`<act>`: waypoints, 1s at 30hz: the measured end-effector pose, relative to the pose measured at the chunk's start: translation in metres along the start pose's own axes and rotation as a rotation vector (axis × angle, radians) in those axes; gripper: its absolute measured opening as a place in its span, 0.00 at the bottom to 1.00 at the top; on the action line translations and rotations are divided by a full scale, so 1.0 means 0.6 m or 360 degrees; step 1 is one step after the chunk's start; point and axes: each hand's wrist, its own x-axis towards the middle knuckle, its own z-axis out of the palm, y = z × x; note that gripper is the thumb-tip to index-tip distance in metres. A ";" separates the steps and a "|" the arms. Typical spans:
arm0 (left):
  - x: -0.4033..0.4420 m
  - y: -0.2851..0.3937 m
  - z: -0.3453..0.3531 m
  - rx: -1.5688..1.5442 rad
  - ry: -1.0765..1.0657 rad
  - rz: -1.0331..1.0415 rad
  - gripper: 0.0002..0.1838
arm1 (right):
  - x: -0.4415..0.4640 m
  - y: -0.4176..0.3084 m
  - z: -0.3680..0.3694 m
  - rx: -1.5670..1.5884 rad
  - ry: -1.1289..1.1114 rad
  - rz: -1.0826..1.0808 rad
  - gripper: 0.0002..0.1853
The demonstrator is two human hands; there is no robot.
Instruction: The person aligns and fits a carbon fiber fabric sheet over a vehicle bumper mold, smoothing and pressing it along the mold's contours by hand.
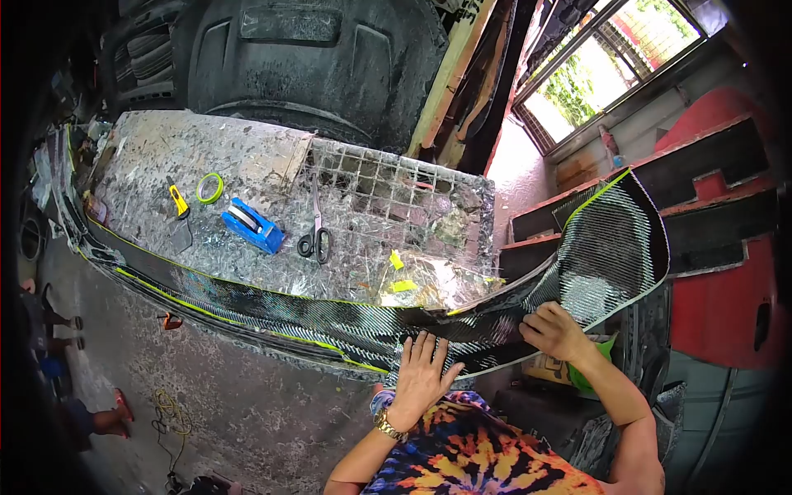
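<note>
A long curved car body part covered in black carbon fibre cloth [326, 318] lies along the near edge of the worktable, with yellow-green tape [173, 292] running along parts of its edges. My left hand [422, 375] rests on the cloth, fingers stretched out and palm down. Farther right, my right hand [551, 332] touches the cloth with its fingers curled together. Whatever its fingertips pinch, if anything, is hidden. Beyond it the part widens into an upswept end [610, 239] of silvery twill weave.
On the stained worktable [247, 153] lie scissors [316, 231], a blue tape dispenser [252, 227], a green tape roll [209, 188], a yellow cutter [176, 200] and yellow tape scraps [401, 285]. Red-edged panels [718, 305] stand at right. Another person's legs [103, 419] show at left.
</note>
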 end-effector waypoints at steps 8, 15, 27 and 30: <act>0.005 -0.004 0.002 0.0004 -0.0008 -0.0009 0.33 | 0.045 0.023 -0.002 0.0188 -0.0115 0.0240 0.09; 0.008 -0.008 -0.001 0.0021 -0.0041 -0.0016 0.32 | 0.121 0.019 -0.043 0.0139 -0.0015 0.0282 0.12; 0.008 -0.008 -0.003 0.0005 -0.0055 0.0009 0.30 | 0.088 -0.101 0.093 0.0770 -0.0197 0.0381 0.29; 0.007 -0.010 -0.003 0.0016 -0.0031 0.0016 0.28 | 0.082 -0.100 0.101 0.0845 -0.0216 0.0444 0.29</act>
